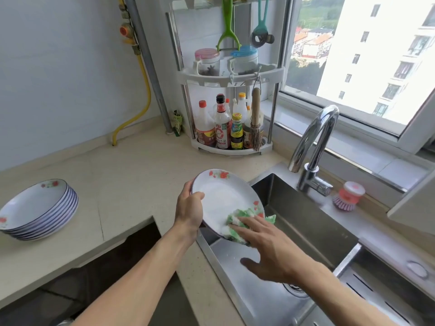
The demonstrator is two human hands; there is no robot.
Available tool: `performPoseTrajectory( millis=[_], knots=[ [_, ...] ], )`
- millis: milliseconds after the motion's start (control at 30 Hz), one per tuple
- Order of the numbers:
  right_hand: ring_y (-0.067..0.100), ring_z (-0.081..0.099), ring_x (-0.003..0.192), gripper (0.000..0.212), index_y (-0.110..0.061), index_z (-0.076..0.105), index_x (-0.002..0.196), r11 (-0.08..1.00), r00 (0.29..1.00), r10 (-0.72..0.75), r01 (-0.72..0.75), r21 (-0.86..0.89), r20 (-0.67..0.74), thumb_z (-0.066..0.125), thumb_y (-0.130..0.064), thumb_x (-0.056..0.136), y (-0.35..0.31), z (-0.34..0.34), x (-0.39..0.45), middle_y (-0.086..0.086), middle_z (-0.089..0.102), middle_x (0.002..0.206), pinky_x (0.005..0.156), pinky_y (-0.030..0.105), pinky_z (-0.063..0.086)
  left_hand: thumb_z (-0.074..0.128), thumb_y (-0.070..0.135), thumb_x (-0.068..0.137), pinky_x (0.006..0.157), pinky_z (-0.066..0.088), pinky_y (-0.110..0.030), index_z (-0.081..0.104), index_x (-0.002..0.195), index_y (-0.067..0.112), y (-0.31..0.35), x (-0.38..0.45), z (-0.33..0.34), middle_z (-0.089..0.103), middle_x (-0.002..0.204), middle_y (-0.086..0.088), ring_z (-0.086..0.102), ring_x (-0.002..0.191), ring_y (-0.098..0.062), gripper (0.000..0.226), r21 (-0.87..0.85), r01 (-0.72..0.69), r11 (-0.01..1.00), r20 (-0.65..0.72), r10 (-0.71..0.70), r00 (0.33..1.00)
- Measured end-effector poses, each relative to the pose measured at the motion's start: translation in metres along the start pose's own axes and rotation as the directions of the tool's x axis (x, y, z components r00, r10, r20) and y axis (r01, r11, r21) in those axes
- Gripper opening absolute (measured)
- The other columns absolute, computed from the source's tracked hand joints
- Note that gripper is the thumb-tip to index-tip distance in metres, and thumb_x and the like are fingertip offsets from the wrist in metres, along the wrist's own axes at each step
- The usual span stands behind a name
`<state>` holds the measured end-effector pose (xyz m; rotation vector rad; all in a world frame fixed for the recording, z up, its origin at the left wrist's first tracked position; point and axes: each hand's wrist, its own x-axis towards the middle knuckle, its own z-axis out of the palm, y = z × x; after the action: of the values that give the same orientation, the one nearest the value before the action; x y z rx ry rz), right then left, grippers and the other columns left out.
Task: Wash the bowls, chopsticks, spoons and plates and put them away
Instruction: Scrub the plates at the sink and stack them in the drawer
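Observation:
My left hand [189, 211] grips the left rim of a white plate [221, 196] with red flower prints, tilted over the left edge of the steel sink [306, 227]. My right hand [266, 245] presses a soapy green and white sponge [242, 218] against the plate's lower right face with straight fingers. Foam covers the lower part of the plate. A stack of several matching plates [37, 209] sits on the counter at the far left.
A chrome tap [315, 142] stands behind the sink, with a pink dish brush [348, 196] beside it. A corner rack [230, 109] holds sauce bottles, jars and hanging tools. A dark stove recess [98, 262] lies below left. A drain tray [381, 290] sits at the sink's right.

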<state>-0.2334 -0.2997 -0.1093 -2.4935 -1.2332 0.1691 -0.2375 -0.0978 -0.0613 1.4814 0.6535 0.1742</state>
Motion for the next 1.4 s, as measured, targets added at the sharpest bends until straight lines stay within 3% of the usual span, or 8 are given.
performPoseTrajectory(
  millis=[300,533,667,767,867,967,1167,1400],
  knots=[
    [0.024,0.058,0.115,0.058,-0.023,0.058,0.134,0.976,0.982,-0.093,0.057,-0.209,-0.165,0.073,-0.024,0.078,0.023,0.002,0.003,0.004,0.060,0.130,0.106,0.042,0.046,0.040,0.004,0.094,0.050,0.050,-0.027,0.061,0.114,0.024,0.000,0.005,0.005,0.065,0.101,-0.007,0.063,0.082,-0.026,0.036,-0.101,0.124,0.987,0.019,-0.122,0.992],
    [0.020,0.060,0.073,0.029,-0.022,0.068,0.090,0.951,0.965,-0.110,0.032,-0.308,-0.240,0.087,-0.022,0.069,0.047,-0.011,0.008,-0.002,0.060,0.083,0.052,0.029,0.050,0.044,0.027,0.095,0.060,0.060,-0.040,0.061,0.104,0.013,0.004,0.017,0.004,0.065,0.103,-0.016,0.063,0.087,-0.032,0.023,0.244,0.172,0.954,0.041,-0.188,0.981],
    [0.018,0.058,0.069,0.032,-0.027,0.064,0.083,0.952,0.979,-0.094,0.036,-0.303,-0.180,0.089,-0.027,0.064,0.045,-0.010,0.018,-0.005,0.057,0.078,0.041,0.028,0.036,0.026,0.074,0.088,0.121,0.018,-0.046,0.067,0.127,0.017,-0.003,0.012,0.000,0.046,0.152,-0.009,0.028,0.147,-0.026,0.080,0.815,-0.508,0.277,0.485,0.153,0.861],
    [0.022,0.059,0.083,0.018,-0.024,0.065,0.093,0.975,0.990,-0.070,0.043,-0.217,-0.121,0.077,-0.025,0.080,0.043,-0.014,0.022,-0.003,0.059,0.089,0.055,0.038,0.050,0.058,0.075,0.079,0.123,0.018,-0.042,0.068,0.121,0.020,-0.010,-0.002,0.006,0.056,0.141,-0.001,0.032,0.145,-0.020,0.069,0.656,-0.744,-0.127,0.739,-0.089,0.667],
    [0.021,0.059,0.086,0.015,-0.021,0.069,0.096,0.992,0.986,-0.061,0.042,-0.119,-0.158,0.075,-0.023,0.082,0.038,-0.017,0.023,-0.002,0.062,0.091,0.064,0.038,0.052,0.064,0.031,0.088,0.089,0.049,-0.036,0.064,0.103,0.013,-0.015,0.003,0.005,0.069,0.111,-0.007,0.061,0.109,-0.029,0.023,0.652,-0.721,-0.237,0.745,0.020,0.667],
    [0.018,0.061,0.081,0.024,-0.021,0.073,0.099,0.997,0.967,0.053,-0.037,0.068,-0.249,0.081,-0.024,0.077,0.037,-0.023,0.026,-0.005,0.063,0.092,0.066,0.029,0.049,0.055,0.020,0.082,0.064,0.042,-0.029,0.068,0.091,0.017,-0.010,0.006,0.002,0.070,0.084,-0.005,0.064,0.078,-0.030,0.016,0.631,-0.771,-0.092,0.762,0.262,0.592],
    [0.027,0.064,0.078,0.037,-0.019,0.073,0.114,0.950,0.724,0.303,-0.183,0.252,-0.619,0.072,-0.008,0.079,0.028,-0.020,0.029,0.002,0.067,0.099,0.066,0.034,0.052,0.081,0.017,0.065,0.063,0.051,-0.028,0.063,0.090,0.028,0.003,0.012,-0.008,0.064,0.083,0.008,0.064,0.077,-0.015,0.033,0.667,-0.483,0.568,0.488,0.156,0.859],
    [0.011,0.031,0.143,0.051,-0.046,0.060,0.129,0.705,0.772,0.522,-0.152,0.693,-0.362,0.034,-0.067,0.091,-0.029,0.004,0.070,-0.004,0.038,0.154,0.116,0.045,0.028,0.080,0.021,0.063,0.073,0.060,-0.042,0.071,0.100,0.024,-0.006,0.002,0.002,0.075,0.088,0.004,0.072,0.081,-0.014,0.038,0.540,-0.442,0.717,0.485,0.164,0.859]
  ],
)
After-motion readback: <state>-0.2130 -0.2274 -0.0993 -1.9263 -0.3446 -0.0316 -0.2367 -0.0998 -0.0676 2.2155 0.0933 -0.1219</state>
